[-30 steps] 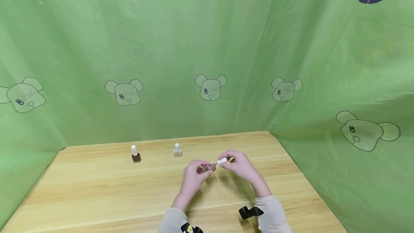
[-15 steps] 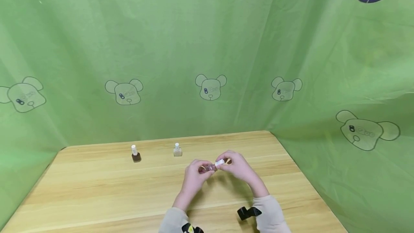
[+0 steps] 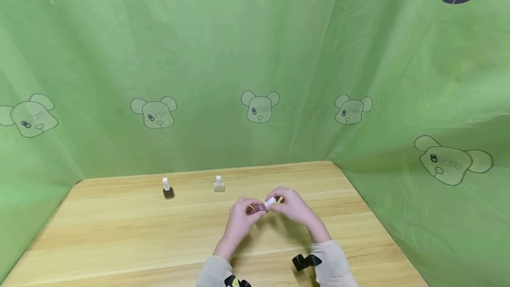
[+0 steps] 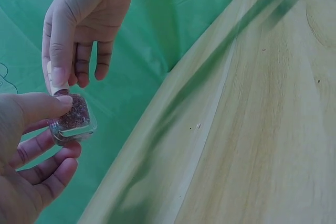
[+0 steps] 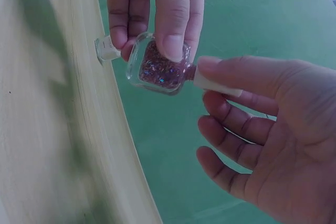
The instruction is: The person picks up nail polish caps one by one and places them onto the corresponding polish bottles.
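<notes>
My left hand grips a clear glass nail polish bottle of pink-purple glitter between thumb and fingers, tilted on its side above the table. The white cap is pinched by my right hand, with thumb and index finger on it. In the right wrist view the cap sits at the bottle's neck, a short stretch of neck showing between them. Whether it is fully seated I cannot tell. The right hand's other fingers hang loosely curled beneath the cap.
On the wooden table a dark nail polish bottle with a white cap stands back left. A clear nail polish bottle with a white cap stands to its right. Green cloth surrounds the table's back and sides.
A second ago the cap was apart from the bottle, its brush stem visible between them. The right hand has moved left, bringing the cap against the bottle's neck. The left hand has hardly moved.
</notes>
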{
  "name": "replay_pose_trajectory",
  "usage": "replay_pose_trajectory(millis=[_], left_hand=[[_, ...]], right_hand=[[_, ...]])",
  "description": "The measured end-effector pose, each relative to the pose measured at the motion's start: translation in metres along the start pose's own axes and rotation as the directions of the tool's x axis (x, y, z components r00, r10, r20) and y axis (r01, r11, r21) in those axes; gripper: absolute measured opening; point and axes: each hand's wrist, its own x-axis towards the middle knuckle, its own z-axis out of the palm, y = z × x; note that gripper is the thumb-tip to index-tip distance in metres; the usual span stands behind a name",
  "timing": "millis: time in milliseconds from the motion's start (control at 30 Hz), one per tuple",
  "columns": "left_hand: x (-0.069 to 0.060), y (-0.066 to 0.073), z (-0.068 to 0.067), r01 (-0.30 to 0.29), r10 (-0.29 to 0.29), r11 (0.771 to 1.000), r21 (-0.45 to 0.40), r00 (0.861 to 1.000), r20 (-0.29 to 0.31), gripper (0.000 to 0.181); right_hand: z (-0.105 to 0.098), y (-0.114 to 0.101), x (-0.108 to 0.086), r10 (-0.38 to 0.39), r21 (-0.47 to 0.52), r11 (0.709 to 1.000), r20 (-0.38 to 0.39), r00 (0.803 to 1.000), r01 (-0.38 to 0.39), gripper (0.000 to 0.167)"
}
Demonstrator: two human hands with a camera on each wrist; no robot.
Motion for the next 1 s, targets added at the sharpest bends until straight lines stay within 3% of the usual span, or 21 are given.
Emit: replay_pose_trajectory(millis=[200,367,500,600,733,1000], left_hand=[[0.001,0.000,0.000,0.065,-0.066,0.993,-0.098,0.998,-0.011,0.025],[0.003,-0.001,-0.001,0.161,-0.158,0.956,-0.245,0.987,0.033,0.027],[0.003,-0.004,-0.001,0.184,-0.175,0.944,-0.273,0.983,0.059,0.031],[0.003,-0.006,0.000,0.180,-0.167,0.946,-0.271,0.983,0.071,0.032],[0.002,-0.007,0.000,0.163,-0.148,0.949,-0.271,0.986,0.077,0.032],[0.002,-0.004,-0.001,0.148,-0.133,0.960,-0.238,0.988,0.077,0.030]], right_hand=[[-0.002,0.009,0.003,0.028,0.202,0.979,0.006,1.000,-0.029,0.043],[-0.003,0.016,0.003,0.012,0.396,0.918,0.034,0.999,-0.024,0.043],[-0.002,0.019,0.003,0.004,0.498,0.866,0.077,0.997,-0.042,0.045],[-0.001,0.021,0.003,0.007,0.527,0.847,0.107,0.994,-0.063,0.045],[0.000,0.021,0.002,0.010,0.521,0.850,0.124,0.992,-0.074,0.041],[0.002,0.020,0.003,0.044,0.523,0.849,0.078,0.996,-0.078,0.037]])
